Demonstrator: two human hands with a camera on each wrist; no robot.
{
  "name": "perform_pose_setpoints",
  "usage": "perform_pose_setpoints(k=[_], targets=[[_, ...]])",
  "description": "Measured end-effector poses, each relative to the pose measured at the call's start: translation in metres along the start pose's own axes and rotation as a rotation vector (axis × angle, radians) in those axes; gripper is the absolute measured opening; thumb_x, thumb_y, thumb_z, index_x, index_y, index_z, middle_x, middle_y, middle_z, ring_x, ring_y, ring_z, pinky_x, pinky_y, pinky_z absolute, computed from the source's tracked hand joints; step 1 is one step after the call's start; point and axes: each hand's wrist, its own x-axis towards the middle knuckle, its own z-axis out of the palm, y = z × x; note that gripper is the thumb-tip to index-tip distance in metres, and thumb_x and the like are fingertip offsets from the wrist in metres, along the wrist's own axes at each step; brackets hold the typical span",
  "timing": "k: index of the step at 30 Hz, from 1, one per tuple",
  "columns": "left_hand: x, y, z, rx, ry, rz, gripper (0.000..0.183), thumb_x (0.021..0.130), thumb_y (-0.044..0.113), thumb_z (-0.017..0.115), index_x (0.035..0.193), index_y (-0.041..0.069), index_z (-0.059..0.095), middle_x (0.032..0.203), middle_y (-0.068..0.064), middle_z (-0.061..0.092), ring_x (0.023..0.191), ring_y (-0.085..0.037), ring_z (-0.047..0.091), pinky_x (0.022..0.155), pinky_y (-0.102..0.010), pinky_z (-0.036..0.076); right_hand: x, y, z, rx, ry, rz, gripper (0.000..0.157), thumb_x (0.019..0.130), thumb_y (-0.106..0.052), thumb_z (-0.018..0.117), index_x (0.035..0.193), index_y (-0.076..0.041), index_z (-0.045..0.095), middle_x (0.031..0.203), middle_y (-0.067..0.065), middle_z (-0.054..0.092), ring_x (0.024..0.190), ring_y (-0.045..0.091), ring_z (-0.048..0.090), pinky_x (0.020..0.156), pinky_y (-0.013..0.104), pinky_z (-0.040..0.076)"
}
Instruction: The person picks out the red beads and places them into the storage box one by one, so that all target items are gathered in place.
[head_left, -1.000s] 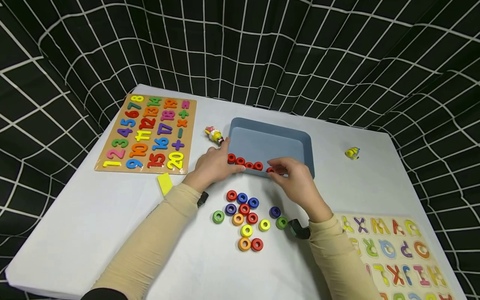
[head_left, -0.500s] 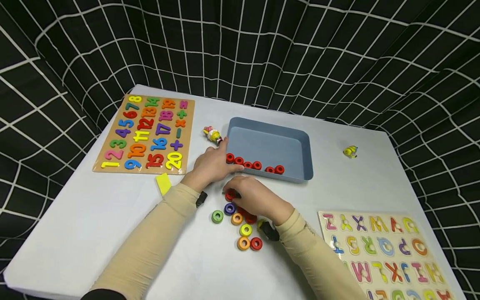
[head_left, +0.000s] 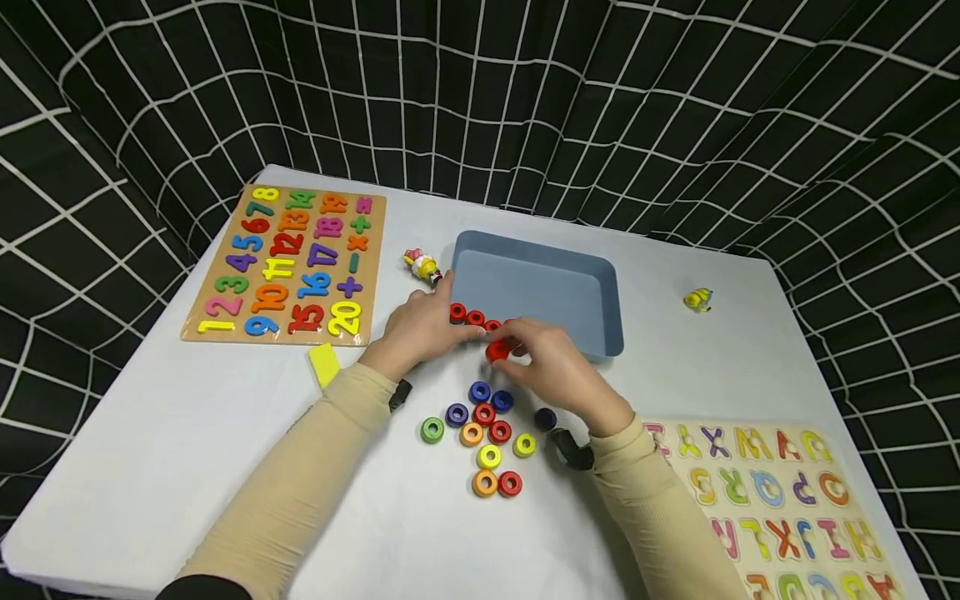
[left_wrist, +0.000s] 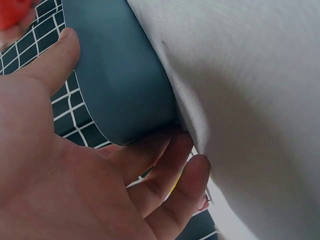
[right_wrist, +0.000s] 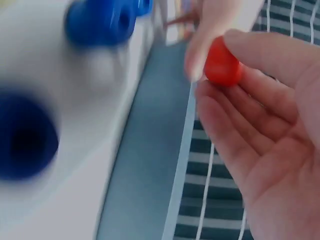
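A red ring bead is pinched between the thumb and fingers of my right hand, at the near wall of the blue-grey tray. In the right wrist view the same red bead sits at the fingertips, over the rim. My left hand holds the tray's near left corner, thumb along the front rim; the left wrist view has its fingers bent around the corner. Several red beads line the tray's near side, partly hidden by my right hand.
Loose ring beads in blue, purple, red, orange, yellow and green lie before the tray. A number board and yellow block are left, a letter board right. Small figurines flank the tray.
My right hand first let go of a red bead in the tray, reached back to the loose pile, took another red bead and brought it to the near rim. My left hand stays at the corner.
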Motion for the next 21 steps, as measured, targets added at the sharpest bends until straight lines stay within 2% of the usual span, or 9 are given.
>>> perform_pose_setpoints(k=[6,11,15,21], targets=[[-0.001,0.000,0.000,-0.022,0.000,-0.004,0.106,0.080,0.067,0.063,0.156,0.018,0.008,0.144,-0.022,0.045,0.116,-0.036,0.054,0.085,-0.049,0.048,-0.013,0.045,-0.017,0.034,0.235,0.207,0.031,0.087,-0.020,0.071,0.116,-0.009,0.066,0.108,0.008,0.066,0.094,0.026,0.067,0.084,0.042,0.052],[-0.001,-0.001,0.001,-0.028,0.010,-0.012,0.106,0.079,0.067,0.063,0.156,0.018,0.008,0.144,-0.022,0.045,0.114,-0.036,0.054,0.084,-0.049,0.048,-0.021,0.072,-0.020,0.022,0.353,0.333,0.033,0.088,-0.020,0.070,0.116,-0.006,0.066,0.108,0.012,0.065,0.095,0.028,0.066,0.083,0.043,0.052],[-0.001,-0.001,0.002,-0.021,0.002,-0.010,0.107,0.080,0.067,0.062,0.157,0.018,0.007,0.143,-0.023,0.046,0.113,-0.035,0.054,0.083,-0.048,0.048,-0.025,0.082,-0.020,-0.006,0.377,0.392,0.033,0.087,-0.020,0.071,0.116,-0.004,0.066,0.107,0.013,0.066,0.095,0.028,0.065,0.083,0.042,0.052],[0.000,0.001,0.002,-0.023,0.001,-0.013,0.106,0.079,0.067,0.063,0.157,0.018,0.008,0.143,-0.024,0.045,0.111,-0.035,0.055,0.082,-0.048,0.048,-0.029,0.088,-0.020,-0.033,0.332,0.401,0.040,0.089,-0.019,0.069,0.125,-0.003,0.062,0.115,0.020,0.062,0.104,0.033,0.060,0.088,0.047,0.047]])
